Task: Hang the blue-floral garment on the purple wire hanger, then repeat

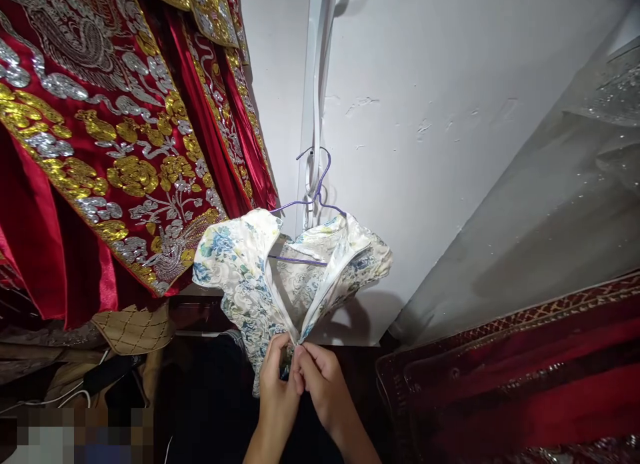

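Observation:
A white dress with a blue floral print hangs on a purple wire hanger. Its neck opening spreads in a V, edged with pale zipper tape, and narrows down to my fingers. My left hand is closed on the fabric at the bottom of the V. Beside it, touching, my right hand pinches at the same point, where the two edges meet. The small part between my fingertips is covered, so a zipper pull cannot be made out. The lower part of the garment is mostly hidden behind my hands and in shadow.
A red garment with gold and silver embroidery hangs at the left. Behind the hanger is a white wall with a white strap. A dark red patterned textile lies at the lower right. A quilted beige item sits at the lower left.

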Demonstrator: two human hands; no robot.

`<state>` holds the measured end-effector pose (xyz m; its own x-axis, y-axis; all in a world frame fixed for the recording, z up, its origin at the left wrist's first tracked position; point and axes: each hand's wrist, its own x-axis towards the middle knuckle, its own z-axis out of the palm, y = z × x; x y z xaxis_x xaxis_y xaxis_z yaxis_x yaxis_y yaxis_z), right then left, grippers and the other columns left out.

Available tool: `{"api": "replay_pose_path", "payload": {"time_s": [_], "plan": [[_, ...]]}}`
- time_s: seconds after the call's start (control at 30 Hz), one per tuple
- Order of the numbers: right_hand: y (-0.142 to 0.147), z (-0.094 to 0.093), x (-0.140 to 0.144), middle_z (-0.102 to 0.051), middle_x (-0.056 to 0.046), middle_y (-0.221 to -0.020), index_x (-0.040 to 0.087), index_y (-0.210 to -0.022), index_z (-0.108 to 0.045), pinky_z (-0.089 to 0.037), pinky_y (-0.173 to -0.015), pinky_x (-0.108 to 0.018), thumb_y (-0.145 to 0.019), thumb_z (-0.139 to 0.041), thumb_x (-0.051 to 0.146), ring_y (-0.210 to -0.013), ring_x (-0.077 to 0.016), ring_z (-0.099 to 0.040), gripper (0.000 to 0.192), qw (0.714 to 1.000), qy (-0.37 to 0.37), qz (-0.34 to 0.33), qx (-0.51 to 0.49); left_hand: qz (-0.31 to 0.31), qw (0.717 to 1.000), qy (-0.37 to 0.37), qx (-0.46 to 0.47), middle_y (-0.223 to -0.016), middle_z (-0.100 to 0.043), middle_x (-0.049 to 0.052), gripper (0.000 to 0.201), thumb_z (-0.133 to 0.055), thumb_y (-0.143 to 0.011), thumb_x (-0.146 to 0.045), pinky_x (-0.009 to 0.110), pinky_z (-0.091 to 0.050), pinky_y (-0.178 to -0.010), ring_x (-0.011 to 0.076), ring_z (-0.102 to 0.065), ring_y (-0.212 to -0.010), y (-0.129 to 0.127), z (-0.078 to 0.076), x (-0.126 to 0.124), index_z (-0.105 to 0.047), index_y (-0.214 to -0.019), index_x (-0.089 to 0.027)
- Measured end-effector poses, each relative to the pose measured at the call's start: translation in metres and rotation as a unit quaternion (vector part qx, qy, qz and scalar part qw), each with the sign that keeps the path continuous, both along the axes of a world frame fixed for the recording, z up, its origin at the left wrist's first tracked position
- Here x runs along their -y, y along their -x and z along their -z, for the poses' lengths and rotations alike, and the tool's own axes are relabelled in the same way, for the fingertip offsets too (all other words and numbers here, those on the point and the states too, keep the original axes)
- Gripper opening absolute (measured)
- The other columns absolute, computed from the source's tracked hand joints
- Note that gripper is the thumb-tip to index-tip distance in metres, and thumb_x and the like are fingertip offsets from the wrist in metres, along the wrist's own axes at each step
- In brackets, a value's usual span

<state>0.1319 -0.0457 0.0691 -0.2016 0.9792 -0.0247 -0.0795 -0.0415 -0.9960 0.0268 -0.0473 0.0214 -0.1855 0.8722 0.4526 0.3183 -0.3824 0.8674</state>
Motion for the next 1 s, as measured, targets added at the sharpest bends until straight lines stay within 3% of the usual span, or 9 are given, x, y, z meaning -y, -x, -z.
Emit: {"api": "replay_pose_path", "payload": {"time_s": [0.13, 0.23, 0.37, 0.5, 0.63, 0.73, 0.8, 0.9, 1.0], "plan": [[0.000, -0.007, -0.002, -0.050, 0.003, -0.049, 0.018, -0.070, -0.057, -0.034, -0.053, -0.026, -0.094, -0.051, 0.046, -0.048, -0.0115, -0.044, 0.037, 1.000, 0.020, -0.006, -0.002, 0.031, 0.999, 0.007, 0.001, -0.082, -0.055, 0.002, 0.019, -0.054, -0.098, -0.027, 0.025, -0.046, -0.068, 0.0154, -0.055, -0.076, 0.006, -0.007, -0.003, -0.060, -0.082, -0.019], [-0.007, -0.023, -0.016, -0.051, 0.003, -0.045, 0.017, -0.070, -0.060, -0.029, -0.048, -0.025, -0.090, -0.054, 0.048, -0.042, -0.0098, -0.038, 0.038, 0.999, 0.023, 0.032, -0.015, 0.062, 0.998, -0.001, -0.028, -0.080, -0.054, 0.002, 0.020, -0.052, -0.099, -0.025, 0.025, -0.044, -0.070, 0.0153, -0.055, -0.076, 0.015, -0.003, -0.003, -0.061, -0.083, -0.018], [-0.019, -0.075, -0.052, -0.051, 0.003, -0.044, 0.015, -0.070, -0.064, -0.027, -0.045, -0.023, -0.086, -0.060, 0.050, -0.041, -0.0083, -0.037, 0.039, 0.996, -0.032, 0.079, -0.032, 0.080, 0.996, 0.001, -0.049, -0.081, -0.055, 0.003, 0.017, -0.052, -0.099, -0.026, 0.026, -0.043, -0.069, 0.0159, -0.055, -0.074, 0.019, 0.006, -0.009, -0.063, -0.089, -0.018], [-0.027, -0.134, -0.088, -0.050, 0.004, -0.046, 0.014, -0.073, -0.066, -0.024, -0.044, -0.021, -0.083, -0.067, 0.044, -0.042, -0.0064, -0.033, 0.031, 0.986, -0.078, 0.112, -0.100, 0.108, 0.992, 0.026, -0.061, -0.081, -0.054, 0.003, 0.023, -0.050, -0.100, -0.028, 0.026, -0.042, -0.070, 0.0168, -0.056, -0.076, 0.020, 0.011, -0.020, -0.060, -0.082, -0.018], [-0.026, -0.157, -0.097, -0.050, 0.004, -0.047, 0.015, -0.075, -0.065, -0.025, -0.043, -0.021, -0.087, -0.062, 0.040, -0.043, -0.0072, -0.035, 0.027, 0.977, -0.134, 0.119, -0.119, 0.126, 0.987, 0.054, -0.088, -0.080, -0.055, 0.004, 0.025, -0.050, -0.099, -0.028, 0.027, -0.042, -0.068, 0.0176, -0.055, -0.075, 0.022, 0.002, -0.028, -0.057, -0.078, -0.018], [-0.022, -0.155, -0.089, -0.053, 0.003, -0.048, 0.017, -0.074, -0.064, -0.030, -0.045, -0.021, -0.091, -0.055, 0.037, -0.044, -0.0079, -0.039, 0.027, 0.980, -0.157, 0.111, -0.056, 0.148, 0.983, 0.052, -0.100, -0.086, -0.062, 0.004, 0.015, -0.055, -0.097, -0.026, 0.029, -0.047, -0.076, 0.0193, -0.060, -0.082, 0.023, -0.033, -0.035, -0.062, -0.086, -0.020], [-0.021, -0.152, -0.082, -0.054, 0.004, -0.049, 0.018, -0.073, -0.063, -0.033, -0.046, -0.021, -0.091, -0.053, 0.033, -0.044, -0.0084, -0.041, 0.025, 0.980, -0.161, 0.110, -0.026, 0.145, 0.985, 0.011, -0.088, -0.097, -0.067, 0.005, 0.012, -0.058, -0.096, -0.025, 0.032, -0.049, -0.087, 0.0208, -0.064, -0.094, 0.024, -0.072, -0.045, -0.065, -0.104, -0.022], [-0.022, -0.156, -0.075, -0.053, 0.004, -0.049, 0.019, -0.071, -0.061, -0.035, -0.046, -0.022, -0.088, -0.051, 0.029, -0.045, -0.0091, -0.044, 0.023, 0.979, -0.178, 0.102, 0.001, 0.099, 0.987, -0.112, -0.059, -0.106, -0.069, 0.004, 0.036, -0.057, -0.098, -0.023, 0.031, -0.049, -0.092, 0.0182, -0.065, -0.098, 0.022, -0.139, -0.067, -0.057, -0.134, -0.026], [-0.026, -0.162, -0.075, -0.052, 0.004, -0.047, 0.019, -0.070, -0.062, -0.037, -0.048, -0.022, -0.088, -0.051, 0.029, -0.046, -0.0099, -0.046, 0.023, 0.972, -0.213, 0.093, 0.027, 0.088, 0.962, -0.221, -0.132, -0.102, -0.070, 0.005, 0.028, -0.055, -0.099, -0.021, 0.029, -0.050, -0.086, 0.0168, -0.064, -0.092, 0.017, -0.193, -0.086, -0.064, -0.125, -0.021]]}}
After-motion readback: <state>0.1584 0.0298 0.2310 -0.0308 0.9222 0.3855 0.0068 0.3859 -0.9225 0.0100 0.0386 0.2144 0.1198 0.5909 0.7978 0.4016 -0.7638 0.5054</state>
